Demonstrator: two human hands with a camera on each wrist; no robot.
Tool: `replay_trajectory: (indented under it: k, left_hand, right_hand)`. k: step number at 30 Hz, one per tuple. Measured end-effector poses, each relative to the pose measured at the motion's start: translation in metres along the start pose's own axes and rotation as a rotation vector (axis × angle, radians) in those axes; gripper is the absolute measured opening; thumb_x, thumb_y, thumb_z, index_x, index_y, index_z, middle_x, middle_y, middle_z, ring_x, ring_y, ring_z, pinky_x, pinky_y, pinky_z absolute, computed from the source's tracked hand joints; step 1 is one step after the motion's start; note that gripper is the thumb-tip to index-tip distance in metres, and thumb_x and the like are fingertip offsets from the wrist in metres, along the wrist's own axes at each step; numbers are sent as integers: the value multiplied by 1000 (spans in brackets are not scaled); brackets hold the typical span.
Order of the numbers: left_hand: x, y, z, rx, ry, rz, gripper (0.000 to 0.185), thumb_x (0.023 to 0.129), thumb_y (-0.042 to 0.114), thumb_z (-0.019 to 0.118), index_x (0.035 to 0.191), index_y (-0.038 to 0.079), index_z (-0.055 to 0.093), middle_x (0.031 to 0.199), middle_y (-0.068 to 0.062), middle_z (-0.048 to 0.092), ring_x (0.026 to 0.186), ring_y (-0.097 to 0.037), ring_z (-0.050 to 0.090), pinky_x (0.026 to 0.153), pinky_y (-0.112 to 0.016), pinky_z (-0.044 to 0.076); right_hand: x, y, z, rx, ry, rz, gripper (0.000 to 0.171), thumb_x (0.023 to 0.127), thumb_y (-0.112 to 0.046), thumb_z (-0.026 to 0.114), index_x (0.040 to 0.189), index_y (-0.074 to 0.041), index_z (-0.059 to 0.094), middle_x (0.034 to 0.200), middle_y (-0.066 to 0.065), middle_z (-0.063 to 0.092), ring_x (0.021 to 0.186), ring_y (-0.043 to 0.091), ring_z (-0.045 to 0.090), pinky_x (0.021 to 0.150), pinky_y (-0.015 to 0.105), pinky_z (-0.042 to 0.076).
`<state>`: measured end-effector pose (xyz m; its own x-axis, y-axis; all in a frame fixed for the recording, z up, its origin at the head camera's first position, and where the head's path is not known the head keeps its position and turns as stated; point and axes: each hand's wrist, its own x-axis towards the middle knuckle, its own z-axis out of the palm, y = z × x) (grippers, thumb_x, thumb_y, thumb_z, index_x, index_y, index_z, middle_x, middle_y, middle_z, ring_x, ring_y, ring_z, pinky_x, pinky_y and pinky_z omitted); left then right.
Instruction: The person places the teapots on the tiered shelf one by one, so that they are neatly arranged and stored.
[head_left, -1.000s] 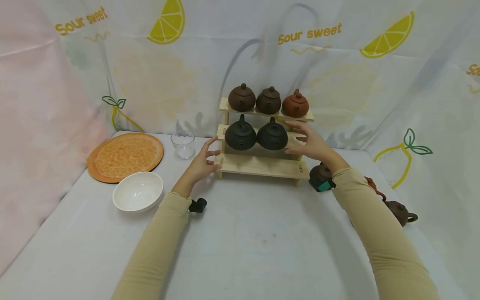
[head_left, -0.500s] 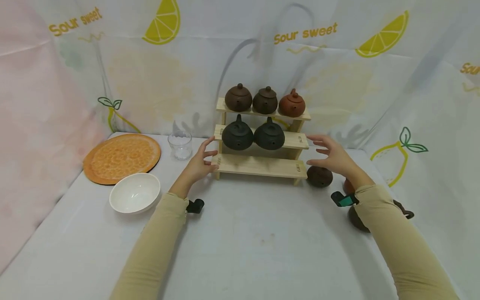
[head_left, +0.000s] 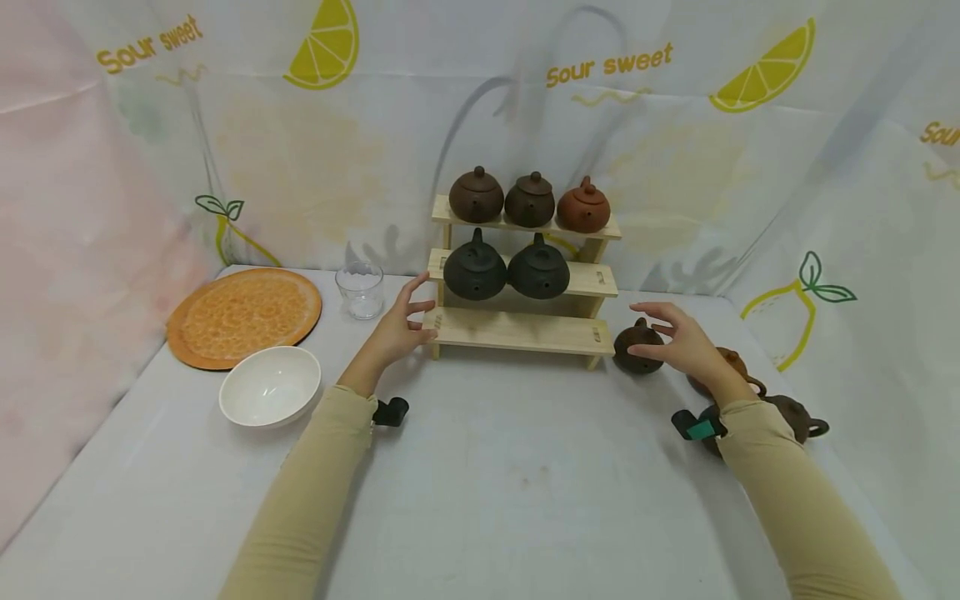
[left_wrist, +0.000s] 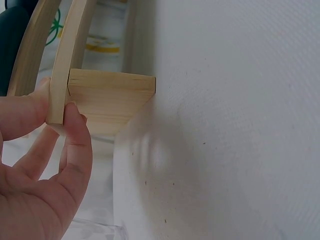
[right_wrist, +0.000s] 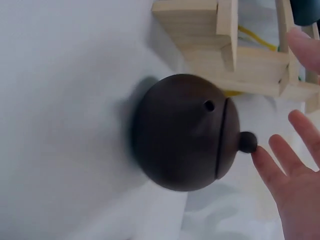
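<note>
A three-tier wooden shelf [head_left: 517,329] stands at the back of the table, its lowest board bare. My left hand [head_left: 393,333] holds the left end of that board, pinched between thumb and fingers in the left wrist view [left_wrist: 58,100]. To the right of the shelf, a dark brown teapot [head_left: 628,360] with a round lid knob sits on the table. My right hand [head_left: 686,346] hovers beside and over it, fingers spread and relaxed. In the right wrist view, one fingertip appears at the teapot's knob [right_wrist: 247,142]; whether they touch, I cannot tell.
Two black teapots [head_left: 475,275] stand on the middle tier, two brown and one red teapot [head_left: 583,212] on the top. More teapots [head_left: 795,417] sit right, partly behind my arm. Left are a glass [head_left: 361,292], a white bowl [head_left: 270,387] and a round orange mat [head_left: 243,317].
My right hand has moved from beside the right black teapot on the middle tier, right and down to the brown teapot on the table. My left hand has stayed at the shelf.
</note>
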<state>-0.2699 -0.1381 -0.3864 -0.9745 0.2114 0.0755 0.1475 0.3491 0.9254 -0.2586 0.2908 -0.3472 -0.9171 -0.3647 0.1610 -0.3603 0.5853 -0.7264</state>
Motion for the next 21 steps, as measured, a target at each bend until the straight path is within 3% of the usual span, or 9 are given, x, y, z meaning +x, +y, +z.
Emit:
replay_trajectory:
  k: [8,15,21]
  left_hand:
    - [2,-1,1,-16,2,-25,91,82,-11,62,149,27,13,136,-23,43,97,-41,55,73,-33,48]
    - [3,-1,0,-15,1,-22,92,82,-11,62,149,28,13,136,-23,43,96,-41,56,74,-34,48]
    - [2,-1,1,-15,-1,-16,92,82,-11,62,149,27,12,136,-24,43,98,-43,55,76,-36,48]
  right_hand:
    - [-8,13,1,-13,28,105,60,79,-12,75,131,0,47,136,22,38,129,39,28,100,58,25]
    - [-9,19,6,-37,-59,196,70,76,-16,78,133,2,43,142,28,26,129,45,20,99,61,20]
    - [-11,23,9,32,-98,244,82,76,-12,78,141,1,30,147,28,16,132,46,12,101,62,15]
